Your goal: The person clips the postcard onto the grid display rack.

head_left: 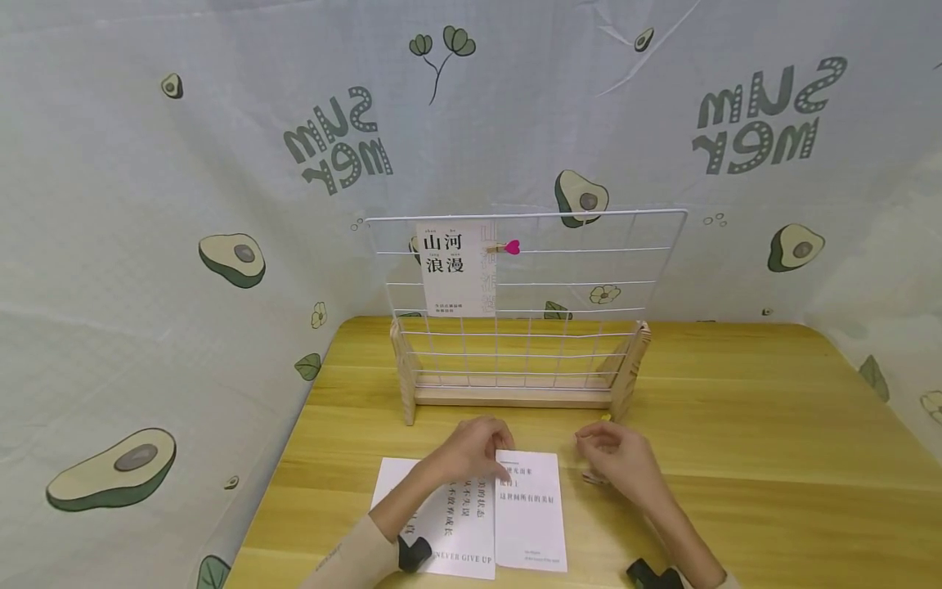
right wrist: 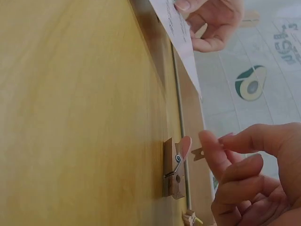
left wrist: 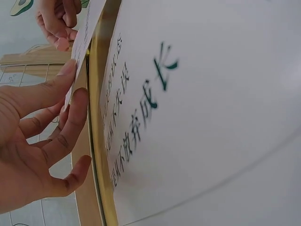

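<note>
We have one hung card (head_left: 450, 282) on the rack (head_left: 513, 397); our left hand (head_left: 474, 450) pinches a second card (head_left: 530, 523), our right hand (head_left: 621, 460) a peg (right wrist: 199, 153); a third card (head_left: 459, 540) lies unhung.

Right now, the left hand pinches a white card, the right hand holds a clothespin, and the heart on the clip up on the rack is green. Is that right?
Not quite: the heart on the clip up on the rack is pink, not green, as the head view shows. The left hand does pinch a white card, and the right hand holds a clothespin.
</note>
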Tool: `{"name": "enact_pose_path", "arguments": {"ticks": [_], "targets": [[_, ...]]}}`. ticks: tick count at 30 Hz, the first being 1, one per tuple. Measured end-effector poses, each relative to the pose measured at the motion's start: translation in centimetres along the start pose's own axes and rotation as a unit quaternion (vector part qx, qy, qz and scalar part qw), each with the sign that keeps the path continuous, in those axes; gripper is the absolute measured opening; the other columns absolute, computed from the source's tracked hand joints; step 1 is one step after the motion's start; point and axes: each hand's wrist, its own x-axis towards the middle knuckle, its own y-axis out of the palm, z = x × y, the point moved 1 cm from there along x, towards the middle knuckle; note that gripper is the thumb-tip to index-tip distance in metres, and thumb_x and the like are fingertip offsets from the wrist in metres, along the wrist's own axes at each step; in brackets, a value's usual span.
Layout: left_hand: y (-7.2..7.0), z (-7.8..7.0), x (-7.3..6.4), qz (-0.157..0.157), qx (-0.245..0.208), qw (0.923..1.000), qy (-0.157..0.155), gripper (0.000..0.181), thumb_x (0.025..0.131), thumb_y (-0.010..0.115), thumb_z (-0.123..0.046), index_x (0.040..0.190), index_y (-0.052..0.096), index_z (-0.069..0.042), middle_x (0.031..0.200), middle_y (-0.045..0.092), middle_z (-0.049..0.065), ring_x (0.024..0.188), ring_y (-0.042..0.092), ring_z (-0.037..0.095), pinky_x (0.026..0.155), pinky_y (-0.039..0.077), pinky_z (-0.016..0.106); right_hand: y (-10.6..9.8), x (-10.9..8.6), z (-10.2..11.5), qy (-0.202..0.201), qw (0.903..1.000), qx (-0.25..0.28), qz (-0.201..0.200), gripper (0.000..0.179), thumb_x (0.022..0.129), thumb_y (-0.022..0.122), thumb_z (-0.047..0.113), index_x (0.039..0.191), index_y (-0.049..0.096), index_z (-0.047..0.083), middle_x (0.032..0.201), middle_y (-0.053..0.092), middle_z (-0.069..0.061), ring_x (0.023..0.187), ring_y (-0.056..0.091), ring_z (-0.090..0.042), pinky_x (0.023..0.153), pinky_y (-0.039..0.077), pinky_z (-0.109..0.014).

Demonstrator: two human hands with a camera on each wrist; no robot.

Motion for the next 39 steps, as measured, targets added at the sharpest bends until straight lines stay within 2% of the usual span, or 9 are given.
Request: {"name": "enact_pose_path", "arguments": {"ticks": [3,8,13,15,18,19,22,31,39], "targets": [[-0.1,0.2,0.0,-0.003,-0.016,0.9999,0.001,0.035,0.075,0.092,-0.007,0.102,0.071,-0.01,0.09,0.059,-0.004,0.069,0.052,0.0,0.067,0.047,0.015,0.0,0.1,-0.1,-0.001,1.0,0.004,0.001,0.019,0.092,0.077,0.014,0.107,0.074,0.003,0.094,0.078,-0.011,0.072,0.069,-0.008,0.058,0.051,-0.022],[-0.3,0.3,-0.2,-0.006,-0.033,0.9995,-0.001,0.032,0.077,0.09,-0.005,0.102,0.07,-0.011,0.09,0.06,-0.004,0.069,0.053,0.0,0.07,0.047,0.017,0.0,0.1,-0.1,-0.007,0.9998,-0.014,-0.009,0.023,0.087,0.083,0.016,0.105,0.075,0.004,0.088,0.077,-0.007,0.062,0.057,-0.006,0.051,0.042,-0.023],[-0.4,0.3,-0.2,-0.01,-0.048,0.9988,-0.002,0.031,0.078,0.088,-0.003,0.103,0.072,-0.008,0.089,0.06,-0.003,0.069,0.052,0.001,0.071,0.047,0.016,0.0,0.1,-0.1,-0.016,0.9987,-0.043,-0.024,0.021,0.09,0.081,0.022,0.105,0.077,0.007,0.091,0.078,-0.006,0.077,0.065,-0.01,0.067,0.052,-0.025],[-0.4,0.4,-0.3,-0.013,-0.052,0.9986,-0.004,0.031,0.078,0.088,-0.002,0.104,0.073,-0.007,0.089,0.06,-0.002,0.07,0.052,0.001,0.071,0.048,0.016,0.0,0.0,-0.1,-0.031,0.9981,-0.047,-0.027,0.021,0.092,0.08,0.023,0.106,0.078,0.008,0.095,0.078,-0.006,0.077,0.064,-0.009,0.068,0.052,-0.025],[-0.4,0.5,-0.3,-0.022,-0.057,0.9981,-0.011,0.032,0.077,0.089,-0.003,0.104,0.074,-0.005,0.087,0.062,-0.002,0.071,0.054,0.002,0.07,0.048,0.016,0.0,0.0,-0.1,-0.06,0.9967,-0.044,-0.031,0.022,0.092,0.08,0.025,0.106,0.079,0.008,0.094,0.079,-0.007,0.059,0.052,-0.004,0.053,0.046,-0.023],[-0.4,0.6,-0.3,-0.025,-0.057,0.998,-0.013,0.031,0.077,0.089,-0.003,0.104,0.074,-0.005,0.086,0.063,-0.002,0.071,0.054,0.002,0.07,0.048,0.016,0.0,0.0,-0.1,-0.066,0.9965,-0.041,-0.029,0.022,0.092,0.08,0.024,0.107,0.08,0.007,0.094,0.079,-0.008,0.053,0.044,-0.002,0.048,0.038,-0.021],[-0.3,0.7,-0.3,-0.034,-0.065,0.9971,-0.02,0.03,0.076,0.09,-0.003,0.102,0.075,-0.004,0.084,0.064,-0.002,0.07,0.055,0.002,0.069,0.049,0.016,0.1,-0.1,-0.2,-0.081,0.9956,-0.037,-0.03,0.022,0.091,0.08,0.021,0.107,0.08,0.006,0.094,0.079,-0.009,0.045,0.035,-0.001,0.041,0.032,-0.02],[-0.4,0.8,-0.2,-0.056,-0.077,0.9955,0.006,0.022,0.079,0.087,-0.003,0.098,0.077,-0.004,0.082,0.066,0.0,0.067,0.055,0.0,0.068,0.049,0.016,0.3,0.0,-0.3,-0.053,0.9972,-0.046,-0.027,0.015,0.091,0.08,0.017,0.103,0.079,0.009,0.092,0.077,-0.008,0.045,0.035,-0.002,0.04,0.032,-0.02],[-1.1,0.6,-0.2,-0.073,-0.098,0.9922,0.023,0.012,0.085,0.083,-0.007,0.097,0.082,-0.009,0.089,0.075,0.002,0.074,0.057,0.001,0.069,0.049,0.017,0.2,0.0,-0.6,-0.048,0.9978,-0.036,-0.029,0.016,0.093,0.078,0.02,0.105,0.078,0.009,0.095,0.076,-0.009,0.046,0.035,-0.001,0.04,0.031,-0.02]]}}
